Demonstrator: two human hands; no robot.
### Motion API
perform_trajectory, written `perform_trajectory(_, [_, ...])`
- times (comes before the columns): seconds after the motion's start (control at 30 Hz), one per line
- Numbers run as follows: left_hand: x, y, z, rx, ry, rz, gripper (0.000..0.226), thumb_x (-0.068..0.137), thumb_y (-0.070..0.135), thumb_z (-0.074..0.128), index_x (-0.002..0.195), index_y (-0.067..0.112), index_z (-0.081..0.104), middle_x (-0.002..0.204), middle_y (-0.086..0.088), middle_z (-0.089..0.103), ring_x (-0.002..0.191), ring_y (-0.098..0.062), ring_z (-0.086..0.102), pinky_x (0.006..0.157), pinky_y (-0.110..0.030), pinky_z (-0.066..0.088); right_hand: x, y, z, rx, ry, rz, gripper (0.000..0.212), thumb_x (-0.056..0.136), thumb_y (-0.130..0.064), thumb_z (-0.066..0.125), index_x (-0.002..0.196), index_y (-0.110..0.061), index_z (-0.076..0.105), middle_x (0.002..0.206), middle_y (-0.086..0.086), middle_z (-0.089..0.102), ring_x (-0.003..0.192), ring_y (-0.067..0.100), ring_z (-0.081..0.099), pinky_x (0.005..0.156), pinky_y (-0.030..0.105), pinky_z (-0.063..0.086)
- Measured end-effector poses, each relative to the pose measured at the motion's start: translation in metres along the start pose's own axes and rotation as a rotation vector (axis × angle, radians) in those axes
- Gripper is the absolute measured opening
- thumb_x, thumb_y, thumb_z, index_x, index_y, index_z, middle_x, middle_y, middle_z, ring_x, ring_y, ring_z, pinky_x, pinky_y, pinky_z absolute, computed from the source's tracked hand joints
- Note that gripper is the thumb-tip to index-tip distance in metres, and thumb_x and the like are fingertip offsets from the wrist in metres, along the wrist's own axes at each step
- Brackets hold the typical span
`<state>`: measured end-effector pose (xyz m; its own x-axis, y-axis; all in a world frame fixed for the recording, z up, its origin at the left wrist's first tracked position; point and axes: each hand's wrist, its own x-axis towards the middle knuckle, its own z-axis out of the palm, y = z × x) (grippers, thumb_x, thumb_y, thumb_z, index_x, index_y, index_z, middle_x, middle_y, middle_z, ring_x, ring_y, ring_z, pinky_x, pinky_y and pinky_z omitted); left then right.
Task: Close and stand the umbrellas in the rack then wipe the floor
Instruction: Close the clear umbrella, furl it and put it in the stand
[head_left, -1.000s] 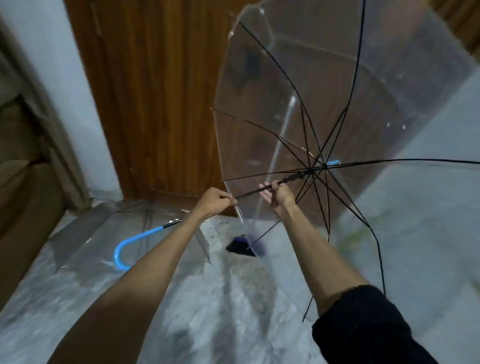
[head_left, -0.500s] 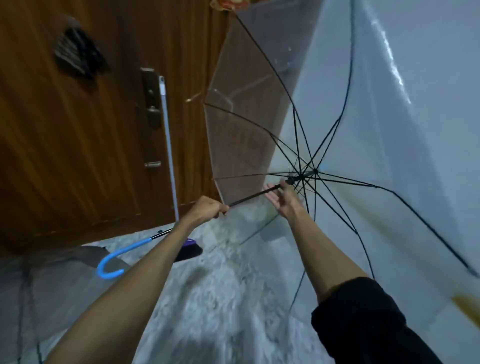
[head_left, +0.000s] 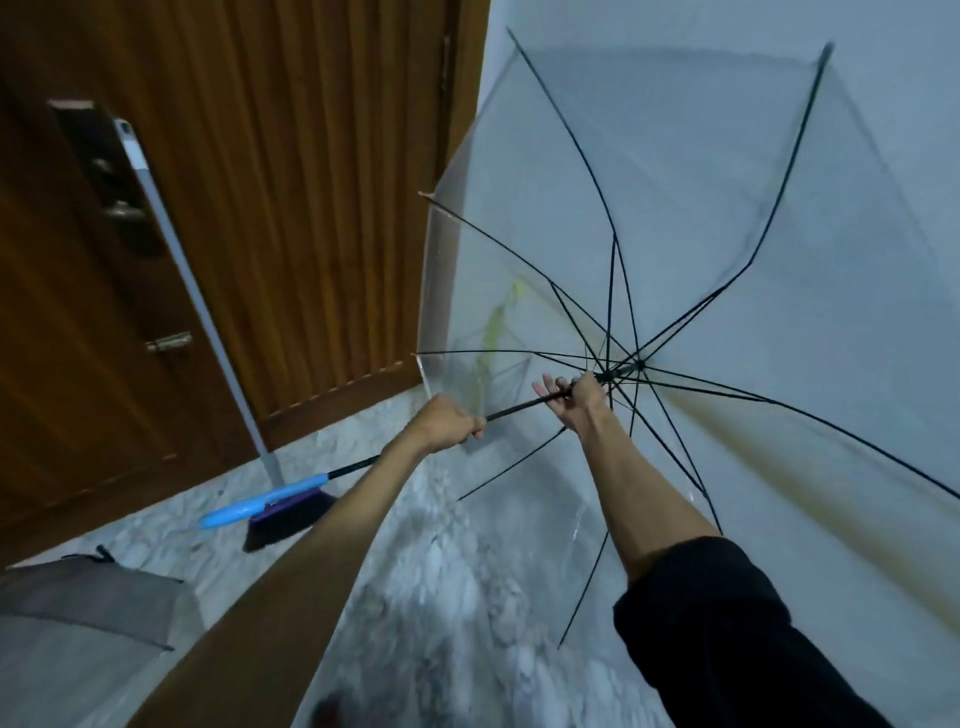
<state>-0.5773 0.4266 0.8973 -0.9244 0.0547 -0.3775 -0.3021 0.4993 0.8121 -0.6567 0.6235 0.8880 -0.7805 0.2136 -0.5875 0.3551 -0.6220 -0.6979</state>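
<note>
You are holding the clear umbrella (head_left: 675, 249) open in front of you with both hands, its canopy facing away toward the pale wall (head_left: 649, 93) on the right and its black ribs fanning out from the hub. Your left hand (head_left: 449, 423) is gripping the black shaft (head_left: 519, 411) in a closed fist, fingers wrapped fully round it, about midway along. Your right hand (head_left: 574, 400) is clasping the same shaft farther up, right beside the hub where the ribs are meeting; its palm and thumb are closing on the shaft while a few fingertips are sticking out straight to the left. The blue handle (head_left: 265, 501) is pointing down and left behind your left forearm, hanging above the marble floor (head_left: 441, 597). Just beyond the handle a broom (head_left: 291, 522) is resting with its dark head on the floor, its white pole leaning against the wooden door (head_left: 311, 208). At the near left a grey umbrella (head_left: 88, 597) is lying open on the floor, well apart from the clear one. A black sleeve (head_left: 727, 634) is covering your right upper arm.
</note>
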Motion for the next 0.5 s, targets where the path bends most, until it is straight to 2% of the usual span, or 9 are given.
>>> perform_trajectory(0.07, [0.018, 0.002, 0.009, -0.010, 0.001, -0.007, 0.019, 0.084, 0.018, 0.066, 0.082, 0.002, 0.075, 0.060, -0.005, 0.055, 0.041, -0.011, 0.036, 0.038, -0.016, 0.025, 0.008, 0.009, 0.004, 0.055, -0.007, 0.033, 0.035, 0.107, -0.033, 0.025, 0.083, -0.011, 0.038, 0.068, 0.007, 0.035, 0.065, 0.021, 0.053, 0.091, 0.049, 0.051])
perform_trajectory(0.1, [0.029, 0.003, 0.014, -0.011, -0.012, -0.018, 0.020, 0.085, 0.020, 0.065, 0.082, 0.002, 0.075, 0.056, -0.003, 0.052, 0.041, -0.012, 0.036, 0.039, -0.016, 0.025, 0.014, 0.013, 0.007, 0.074, 0.008, 0.031, 0.039, 0.107, -0.033, 0.026, 0.076, -0.012, 0.034, 0.065, 0.006, 0.033, 0.059, 0.019, 0.046, 0.088, 0.044, 0.052])
perform_trajectory(0.17, [0.045, 0.003, 0.019, -0.005, -0.045, -0.042, 0.019, 0.086, 0.022, 0.065, 0.079, 0.007, 0.075, 0.055, -0.002, 0.047, 0.041, -0.013, 0.032, 0.039, -0.017, 0.022, 0.023, 0.020, 0.011, 0.079, 0.018, 0.036, 0.040, 0.107, -0.032, 0.025, 0.070, -0.015, 0.028, 0.056, 0.004, 0.029, 0.050, 0.015, 0.032, 0.066, 0.033, 0.052])
perform_trajectory(0.23, [0.065, 0.007, 0.017, -0.003, -0.089, -0.065, 0.017, 0.084, 0.020, 0.066, 0.072, 0.010, 0.071, 0.055, -0.002, 0.046, 0.040, -0.014, 0.029, 0.040, -0.017, 0.020, 0.031, 0.023, 0.017, 0.070, 0.048, 0.016, 0.040, 0.107, -0.030, 0.022, 0.068, -0.018, 0.023, 0.046, -0.001, 0.025, 0.039, 0.012, 0.025, 0.043, 0.024, 0.038])
perform_trajectory(0.27, [0.070, 0.009, 0.016, 0.000, -0.113, -0.076, 0.016, 0.083, 0.018, 0.066, 0.069, 0.011, 0.069, 0.056, -0.002, 0.046, 0.039, -0.014, 0.027, 0.039, -0.017, 0.019, 0.035, 0.027, 0.017, 0.071, 0.063, 0.008, 0.040, 0.107, -0.030, 0.022, 0.068, -0.019, 0.023, 0.045, -0.002, 0.023, 0.034, 0.011, 0.023, 0.038, 0.018, 0.032])
perform_trajectory(0.33, [0.082, 0.017, 0.016, 0.006, -0.154, -0.087, 0.016, 0.081, 0.013, 0.065, 0.066, 0.011, 0.066, 0.055, -0.001, 0.045, 0.041, -0.015, 0.026, 0.039, -0.017, 0.019, 0.041, 0.032, 0.022, 0.089, 0.081, 0.011, 0.040, 0.107, -0.033, 0.023, 0.070, -0.018, 0.025, 0.045, -0.003, 0.022, 0.029, 0.009, 0.019, 0.033, 0.013, 0.026])
perform_trajectory(0.5, [0.111, 0.031, 0.016, -0.013, -0.245, -0.091, 0.020, 0.084, 0.017, 0.064, 0.065, 0.010, 0.064, 0.057, -0.001, 0.044, 0.041, -0.013, 0.027, 0.041, -0.019, 0.020, 0.052, 0.023, 0.035, -0.033, 0.226, -0.068, 0.041, 0.106, -0.035, 0.022, 0.069, -0.019, 0.024, 0.050, -0.002, 0.023, 0.029, 0.010, 0.018, 0.034, 0.013, 0.015])
